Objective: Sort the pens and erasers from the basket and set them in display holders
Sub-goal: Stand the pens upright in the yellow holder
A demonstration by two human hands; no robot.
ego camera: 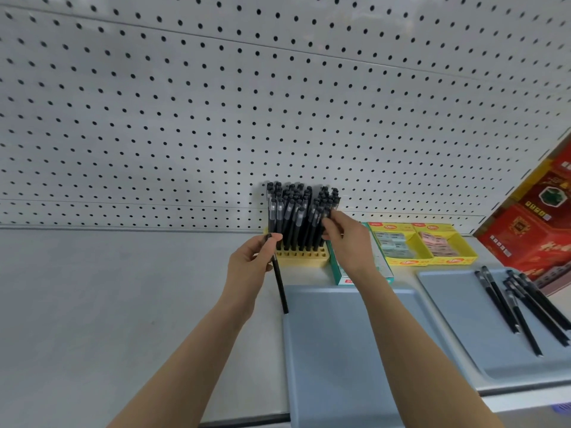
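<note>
- A blue tray (pixel 340 366) lies nearest on the shelf (pixel 108 304). A second tray (pixel 457 304) to its right carries loose black pens (pixel 519 307), lying flat with their long axes running near to far.
- The left grip (pixel 250 261) is clenched around one black pen (pixel 279 285), whose long axis slants down towards the viewer, its lower end at the near tray's far-left corner.
- The right grip (pixel 346 239) pinches among the upright pens (pixel 293 211), which stand caps up in a yellow holder (pixel 301 257).
- A teal box (pixel 338 273) sits beside the holder, then two yellow eraser boxes (pixel 398 242) with labels too blurred to read.
- A red carton (pixel 531 236) and the pegboard (pixel 247 103) stand behind.
</note>
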